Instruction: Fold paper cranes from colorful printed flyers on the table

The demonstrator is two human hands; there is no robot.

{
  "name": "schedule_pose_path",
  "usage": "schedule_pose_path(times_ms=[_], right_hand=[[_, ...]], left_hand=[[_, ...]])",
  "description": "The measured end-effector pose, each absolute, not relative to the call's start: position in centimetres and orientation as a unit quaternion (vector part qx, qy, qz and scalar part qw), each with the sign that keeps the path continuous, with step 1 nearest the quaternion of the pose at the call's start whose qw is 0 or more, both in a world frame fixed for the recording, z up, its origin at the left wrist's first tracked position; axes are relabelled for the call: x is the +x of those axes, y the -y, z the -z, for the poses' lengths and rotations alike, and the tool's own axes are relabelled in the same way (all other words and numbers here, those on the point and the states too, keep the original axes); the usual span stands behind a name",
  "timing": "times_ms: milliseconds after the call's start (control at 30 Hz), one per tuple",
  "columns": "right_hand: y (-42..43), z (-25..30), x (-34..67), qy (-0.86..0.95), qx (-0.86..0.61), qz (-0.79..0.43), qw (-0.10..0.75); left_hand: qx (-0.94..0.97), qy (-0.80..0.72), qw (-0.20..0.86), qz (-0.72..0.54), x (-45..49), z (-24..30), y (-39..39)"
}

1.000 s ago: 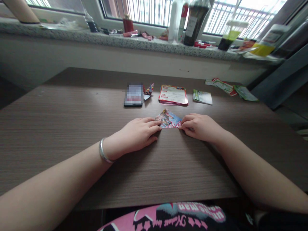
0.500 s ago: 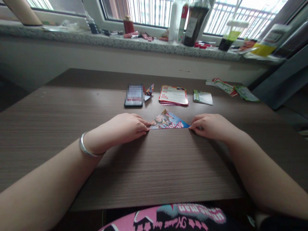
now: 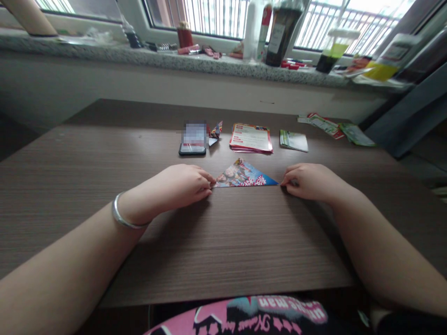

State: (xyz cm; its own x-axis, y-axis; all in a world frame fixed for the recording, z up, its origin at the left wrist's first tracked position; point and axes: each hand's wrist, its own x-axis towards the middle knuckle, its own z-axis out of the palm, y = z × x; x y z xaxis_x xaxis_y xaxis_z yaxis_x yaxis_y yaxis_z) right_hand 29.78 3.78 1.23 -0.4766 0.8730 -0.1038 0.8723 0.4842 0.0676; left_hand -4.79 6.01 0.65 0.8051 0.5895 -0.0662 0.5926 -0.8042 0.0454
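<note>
Paper triangle (image 3: pixel 244 177) on table (image 3: pixel 223 242), left hand (image 3: pixel 178 188) and right hand (image 3: pixel 310 182) slid wider apart, each grip pinching a corner

Silver bangle (image 3: pixel 122 218) and pink printed clothing (image 3: pixel 244 316) are worn.

A dark wood-grain tabletop (image 3: pixel 87 186) stands against a pale wall (image 3: pixel 104 88) under a speckled granite windowsill (image 3: pixel 209 63) crowded with bottles (image 3: pixel 281 32) and small clutter, while soft daylight comes through the wide white-framed window (image 3: pixel 216 18) with railings outside.
</note>
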Motion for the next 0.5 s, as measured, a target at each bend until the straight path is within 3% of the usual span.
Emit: schedule_pose_path(times_ms=[133, 233, 367, 500], right_hand=[[-4.2, -0.5, 30.4, -0.818, 0.570, -0.061, 0.045], [-4.5, 0.5, 30.2, -0.799, 0.592, -0.091, -0.056], [-4.1, 1.0, 28.2, -0.872, 0.464, -0.024, -0.154], [-3.3, 0.9, 25.7, -0.916, 0.379, -0.017, -0.130]], left_hand=[[0.948, -0.317, 0.019, 0.008, -4.6, -0.6, -5.9], [0.951, -0.308, 0.003, -0.003, -4.5, -0.4, -5.9], [0.968, -0.249, -0.026, -0.026, -4.0, -0.1, -5.6], [0.968, -0.233, -0.063, -0.076, -3.2, 0.3, -4.9]])
